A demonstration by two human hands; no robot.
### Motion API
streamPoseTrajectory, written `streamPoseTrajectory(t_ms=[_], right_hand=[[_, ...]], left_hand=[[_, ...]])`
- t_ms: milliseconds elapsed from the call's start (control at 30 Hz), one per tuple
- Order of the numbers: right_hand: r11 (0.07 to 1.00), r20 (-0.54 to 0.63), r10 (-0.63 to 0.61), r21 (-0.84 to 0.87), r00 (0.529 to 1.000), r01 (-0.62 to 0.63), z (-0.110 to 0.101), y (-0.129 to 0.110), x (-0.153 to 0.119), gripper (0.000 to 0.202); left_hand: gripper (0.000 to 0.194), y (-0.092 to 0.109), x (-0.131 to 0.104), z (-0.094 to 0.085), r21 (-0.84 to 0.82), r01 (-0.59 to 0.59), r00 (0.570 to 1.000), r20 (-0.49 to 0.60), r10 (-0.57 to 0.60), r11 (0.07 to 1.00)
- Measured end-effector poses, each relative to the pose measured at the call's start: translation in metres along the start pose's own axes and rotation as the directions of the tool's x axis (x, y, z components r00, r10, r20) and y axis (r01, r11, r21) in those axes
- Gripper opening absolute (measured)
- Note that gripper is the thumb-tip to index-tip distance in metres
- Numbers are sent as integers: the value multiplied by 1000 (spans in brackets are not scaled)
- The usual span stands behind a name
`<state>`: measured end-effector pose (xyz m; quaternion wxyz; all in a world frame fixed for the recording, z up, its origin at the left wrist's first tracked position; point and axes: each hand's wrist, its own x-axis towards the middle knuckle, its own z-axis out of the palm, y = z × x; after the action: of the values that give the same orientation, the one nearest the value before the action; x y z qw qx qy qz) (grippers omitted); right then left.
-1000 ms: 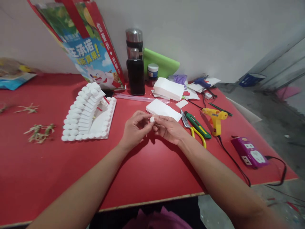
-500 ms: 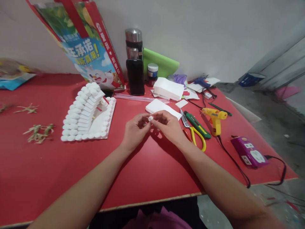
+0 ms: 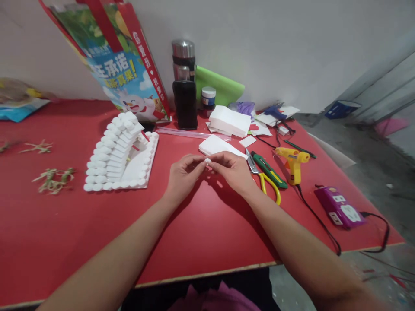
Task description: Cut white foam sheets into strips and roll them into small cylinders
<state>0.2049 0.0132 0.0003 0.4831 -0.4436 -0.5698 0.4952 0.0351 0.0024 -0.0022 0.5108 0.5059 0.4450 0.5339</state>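
We look down on a glossy red tabletop with a pale, rough front edge, set against a plain whitish wall. Above its middle the left hand and the right hand meet; the fingers of both are drawn nearly together and pinch a small white piece between their tips, just in front of a stack of white sheets. To the left we note a stepped white model edged with rounded white pieces and, farther left, knotted straw-like figures. To the right lie scissors with yellow handles, a green cutter, a yellow glue gun and a purple power box with a black cord. Along the wall we find a printed carrier bag, a metal-topped flask, a white-lidded jar and a bright green sheet. Beyond the tabletop's right side we see a grey floor, a blue container and, right of it, a blurred pink object
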Motion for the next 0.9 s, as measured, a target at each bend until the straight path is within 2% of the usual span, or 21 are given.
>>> streamPoseTrajectory(t_ms=[233,333,500,600,667,733,833,900], right_hand=[[991,-12,-101,-88,995,100,3,3,-2,19],[989,-21,-94,-115,995,91,4,2,-1,18],[998,-76,10,-54,997,-14,4,2,1,21],[997,-49,62,51,997,-60,4,1,2,23],[994,0,68,89,998,-68,2,0,1,26],[994,32,73,78,997,-75,1,-2,0,28],[998,5,56,-37,998,-55,-2,-5,-1,27],[992,-29,-4,-125,1000,0,-3,-6,-1,25]], left_hand=[[20,-4,2,-3,-76,20,1000,0,-20,997],[17,-4,2,-2,-64,3,1000,8,-3,998],[21,-5,2,-1,136,-177,984,47,172,975],[21,-6,4,-2,180,-228,973,67,219,957],[20,-6,5,-4,134,-178,984,45,174,975],[25,-6,7,-6,24,-47,999,24,47,999],[31,-6,9,-7,-159,150,988,40,-146,976],[31,-6,10,-7,-245,208,978,58,-199,947]])
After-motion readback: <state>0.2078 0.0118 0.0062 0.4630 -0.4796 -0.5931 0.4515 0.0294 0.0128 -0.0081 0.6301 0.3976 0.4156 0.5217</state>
